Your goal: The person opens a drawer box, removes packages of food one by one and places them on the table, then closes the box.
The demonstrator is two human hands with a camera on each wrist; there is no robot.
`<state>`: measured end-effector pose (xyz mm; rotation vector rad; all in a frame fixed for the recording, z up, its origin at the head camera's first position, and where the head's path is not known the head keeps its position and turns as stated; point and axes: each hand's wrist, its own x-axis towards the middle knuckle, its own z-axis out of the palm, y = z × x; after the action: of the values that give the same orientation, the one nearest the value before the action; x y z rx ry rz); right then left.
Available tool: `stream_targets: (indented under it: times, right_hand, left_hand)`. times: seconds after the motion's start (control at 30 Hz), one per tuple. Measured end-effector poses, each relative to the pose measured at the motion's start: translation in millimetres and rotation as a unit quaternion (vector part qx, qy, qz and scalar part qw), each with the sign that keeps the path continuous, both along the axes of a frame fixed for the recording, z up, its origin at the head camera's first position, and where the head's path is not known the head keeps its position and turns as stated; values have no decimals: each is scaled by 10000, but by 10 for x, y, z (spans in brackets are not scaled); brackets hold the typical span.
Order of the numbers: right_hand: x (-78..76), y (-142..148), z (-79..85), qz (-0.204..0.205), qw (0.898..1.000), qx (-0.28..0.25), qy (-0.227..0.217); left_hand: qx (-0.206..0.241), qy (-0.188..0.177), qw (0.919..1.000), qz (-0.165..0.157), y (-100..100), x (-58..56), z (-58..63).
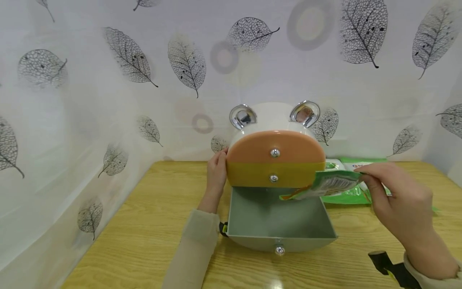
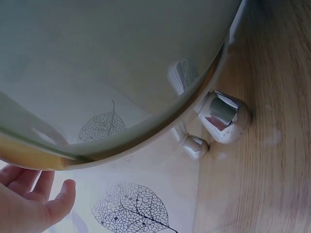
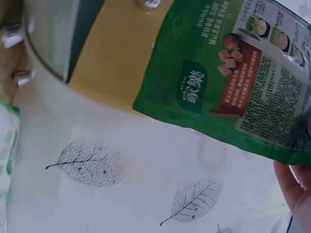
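A small rounded chest (image 1: 276, 146) with an orange top drawer, a yellow middle drawer and two chrome ear-like rings stands on the table. Its bottom grey-green drawer (image 1: 281, 216) is pulled out, with bare floor showing inside. My left hand (image 1: 216, 172) rests against the chest's left side, fingers loosely extended along it. Between thumb and fingers, my right hand (image 1: 400, 200) pinches one end of a green food packet (image 1: 333, 182). The packet's far end reaches over the drawer's right part. Printed pictures and text cover the packet's face (image 3: 218, 73) in the right wrist view.
More green and white packets (image 1: 350, 196) lie on the wooden table (image 1: 151, 241) behind and right of the chest. A leaf-patterned curtain (image 1: 144, 100) hangs behind. Chrome feet (image 2: 223, 116) hold up the chest, and a round knob (image 1: 279, 249) sticks out of the drawer front.
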<state>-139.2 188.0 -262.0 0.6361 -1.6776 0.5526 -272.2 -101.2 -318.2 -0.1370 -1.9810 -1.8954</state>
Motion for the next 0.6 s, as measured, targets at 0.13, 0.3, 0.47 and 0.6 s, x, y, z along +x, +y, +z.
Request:
stream_targets:
  times: [0.13, 0.3, 0.47, 0.6]
  right_hand:
    - [6, 114, -67, -97, 9997, -139, 154]
    - [44, 336, -141, -297, 9995, 16, -72]
    - [120, 572, -159, -475, 9961, 381, -639]
    - [151, 720, -146, -842, 9910, 531, -892]
  left_hand:
    - [-6, -26, 10000, 20, -3, -2, 0]
    - [-3, 27, 10000, 17, -2, 3, 3]
    - [26, 37, 10000, -10, 3, 4, 4]
    - [12, 58, 10000, -10, 0, -2, 5]
